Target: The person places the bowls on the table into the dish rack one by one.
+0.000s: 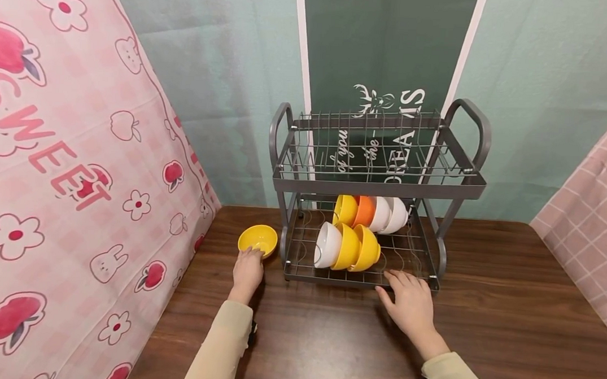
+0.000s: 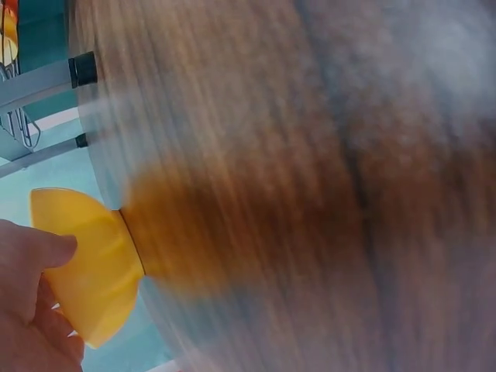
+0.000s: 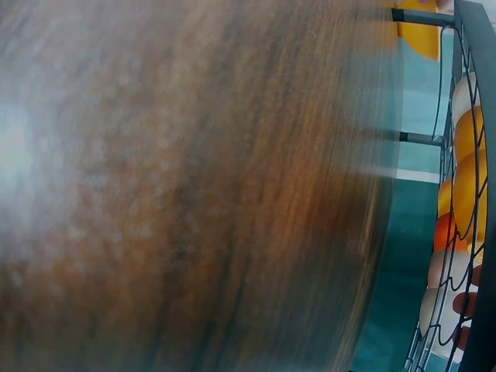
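A yellow bowl (image 1: 258,235) sits upright on the table, just left of a dark grey two-tier dish rack (image 1: 380,188). My left hand (image 1: 248,273) pinches its near side; in the left wrist view the thumb presses the outer wall of the bowl (image 2: 97,267). My right hand (image 1: 411,304) rests over the front rim of the lower tier, holding nothing, and its fingertips (image 3: 465,304) show through the wires. Tipped on their sides in that tier are a front row, a white bowl (image 1: 327,246) and two yellow ones (image 1: 366,249), and a back row with an orange bowl (image 1: 365,211).
The rack's upper tier (image 1: 371,153) is bare wire with a raised handle at each end. A pink printed curtain (image 1: 104,203) borders the table (image 1: 327,337) at left, a checked pink cloth (image 1: 592,225) at right, and a green curtain (image 1: 531,109) hangs behind.
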`<state>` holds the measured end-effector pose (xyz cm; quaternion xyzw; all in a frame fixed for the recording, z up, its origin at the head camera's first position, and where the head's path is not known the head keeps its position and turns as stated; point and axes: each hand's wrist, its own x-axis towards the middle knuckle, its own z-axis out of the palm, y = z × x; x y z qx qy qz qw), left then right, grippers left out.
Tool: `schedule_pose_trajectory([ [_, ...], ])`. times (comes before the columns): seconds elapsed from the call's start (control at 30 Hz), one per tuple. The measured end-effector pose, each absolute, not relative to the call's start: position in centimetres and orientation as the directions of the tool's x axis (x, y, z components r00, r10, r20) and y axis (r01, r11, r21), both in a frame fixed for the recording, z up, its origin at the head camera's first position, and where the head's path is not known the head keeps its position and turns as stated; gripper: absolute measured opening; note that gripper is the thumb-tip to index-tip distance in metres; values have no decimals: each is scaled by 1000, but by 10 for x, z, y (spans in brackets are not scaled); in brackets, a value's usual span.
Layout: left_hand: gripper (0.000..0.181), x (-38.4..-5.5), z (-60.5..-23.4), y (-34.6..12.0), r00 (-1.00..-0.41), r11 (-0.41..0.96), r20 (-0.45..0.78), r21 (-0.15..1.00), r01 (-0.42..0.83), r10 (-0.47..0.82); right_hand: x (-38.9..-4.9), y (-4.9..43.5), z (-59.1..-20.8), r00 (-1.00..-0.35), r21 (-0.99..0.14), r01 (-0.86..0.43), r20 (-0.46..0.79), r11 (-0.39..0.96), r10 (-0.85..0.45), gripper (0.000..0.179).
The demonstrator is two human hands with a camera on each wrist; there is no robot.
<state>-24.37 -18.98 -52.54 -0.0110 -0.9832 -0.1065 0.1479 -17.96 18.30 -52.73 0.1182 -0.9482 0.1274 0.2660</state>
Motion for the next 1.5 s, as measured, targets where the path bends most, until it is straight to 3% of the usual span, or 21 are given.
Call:
schedule_pose_trajectory([
  [0.5, 12, -243, -524, -191, -960, 982, 281, 186, 42, -12, -179, 183, -528, -837, -187, -282, 527, 941, -146, 45],
  [0.83, 17, -237, -523, -190, -944, 976, 329, 215, 41, -33, -179, 182, -528, -828, -188, -291, 541, 938, -149, 44],
  [1.27, 8, -228, -515, -182, -844, 958, 532, 272, 90, -72, -179, 182, -528, -821, -186, -298, 551, 936, -152, 44],
  [1.5, 11, -224, -505, -173, -823, 947, 560, 305, 96, -97, -179, 183, -528, -819, -184, -300, 553, 936, -154, 44],
])
